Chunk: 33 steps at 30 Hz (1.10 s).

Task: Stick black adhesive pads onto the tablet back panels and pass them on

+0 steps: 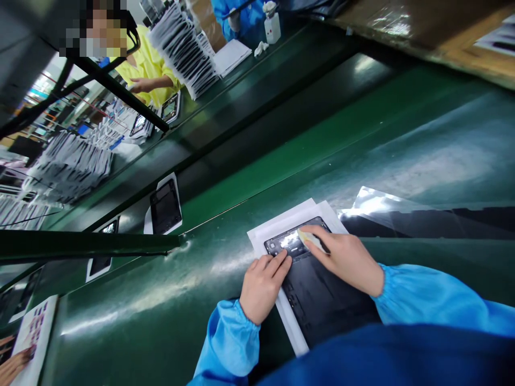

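A black tablet back cover (pixel 322 292) lies on a white foam sheet (pixel 281 222) on the green bench. My left hand (pixel 263 284) rests on the cover's left edge, fingers curled down against it. My right hand (pixel 346 254) lies over the cover's upper part and pinches a small pale yellowish piece (pixel 311 239) against the shiny area near the top edge. Both sleeves are light blue.
A clear plastic film (pixel 386 206) lies right of the cover. More black devices on white sheets (pixel 164 206) sit on the conveyor to the left. A person in yellow (pixel 151 67) works beyond, by stacks of sleeved parts (pixel 185 48). A white bottle (pixel 272 24) stands far back.
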### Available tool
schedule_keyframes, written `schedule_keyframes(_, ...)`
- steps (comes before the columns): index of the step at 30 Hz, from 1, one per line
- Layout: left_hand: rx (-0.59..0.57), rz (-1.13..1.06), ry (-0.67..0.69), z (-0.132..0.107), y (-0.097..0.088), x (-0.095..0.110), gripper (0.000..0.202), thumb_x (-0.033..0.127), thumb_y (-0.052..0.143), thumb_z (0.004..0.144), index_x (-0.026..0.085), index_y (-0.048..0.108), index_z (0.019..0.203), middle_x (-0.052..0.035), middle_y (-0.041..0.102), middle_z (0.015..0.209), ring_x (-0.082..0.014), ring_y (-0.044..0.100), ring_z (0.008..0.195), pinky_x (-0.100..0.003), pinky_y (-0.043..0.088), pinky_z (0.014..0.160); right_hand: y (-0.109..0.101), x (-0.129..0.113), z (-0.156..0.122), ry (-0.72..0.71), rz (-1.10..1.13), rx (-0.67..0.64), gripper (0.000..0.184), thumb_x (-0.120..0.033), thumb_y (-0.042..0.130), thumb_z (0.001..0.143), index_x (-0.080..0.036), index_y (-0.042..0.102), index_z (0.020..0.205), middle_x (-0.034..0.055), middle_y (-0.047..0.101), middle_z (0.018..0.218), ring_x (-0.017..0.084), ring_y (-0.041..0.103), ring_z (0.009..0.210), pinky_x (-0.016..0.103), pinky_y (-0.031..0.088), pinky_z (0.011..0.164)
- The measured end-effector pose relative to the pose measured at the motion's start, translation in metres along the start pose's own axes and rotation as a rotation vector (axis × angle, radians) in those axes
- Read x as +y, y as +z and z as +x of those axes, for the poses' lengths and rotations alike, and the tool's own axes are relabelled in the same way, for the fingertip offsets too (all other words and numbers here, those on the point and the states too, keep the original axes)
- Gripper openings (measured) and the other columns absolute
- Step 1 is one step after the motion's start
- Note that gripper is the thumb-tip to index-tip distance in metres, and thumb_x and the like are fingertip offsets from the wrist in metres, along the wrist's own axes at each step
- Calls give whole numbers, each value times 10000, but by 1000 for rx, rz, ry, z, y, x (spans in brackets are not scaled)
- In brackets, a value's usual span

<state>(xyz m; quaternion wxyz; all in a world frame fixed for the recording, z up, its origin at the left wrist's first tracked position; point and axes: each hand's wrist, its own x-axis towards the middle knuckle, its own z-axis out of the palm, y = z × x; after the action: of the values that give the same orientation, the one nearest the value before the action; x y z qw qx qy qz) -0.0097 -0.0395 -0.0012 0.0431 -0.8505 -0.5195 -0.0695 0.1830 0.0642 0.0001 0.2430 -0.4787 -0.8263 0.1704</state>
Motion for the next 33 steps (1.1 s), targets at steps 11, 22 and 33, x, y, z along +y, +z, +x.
schedule_keyframes(11, -32, -18, -20, -3, 1, 2, 315, 95, 479, 924, 172, 631, 1189, -8, 662, 1249, -195, 603, 892, -316, 562, 725, -10, 10, -8, 8, 43, -28, 273, -371, 393, 689, -283, 533, 906, -41, 638, 525, 127, 538, 363, 228, 347, 387)
schedule_keyframes(22, 92, -12, -181, 60, 11, 14, 176, 217, 573, 913, 203, 628, 1079, -47, 664, 954, -203, 594, 853, -327, 466, 677, -20, 29, -11, 499, 569, 222, 260, -366, 417, 679, -250, 575, 849, 5, 639, 855, 165, 573, 785, 298, 444, 678)
schedule_keyframes(33, 50, -71, -262, 92, 33, -7, 78, 214, 583, 911, 180, 588, 841, -65, 640, 1040, -205, 575, 968, -335, 480, 790, -24, 41, -7, 544, 798, -65, 324, -426, 508, 589, -262, 616, 846, 9, 658, 875, 206, 555, 858, 359, 372, 810)
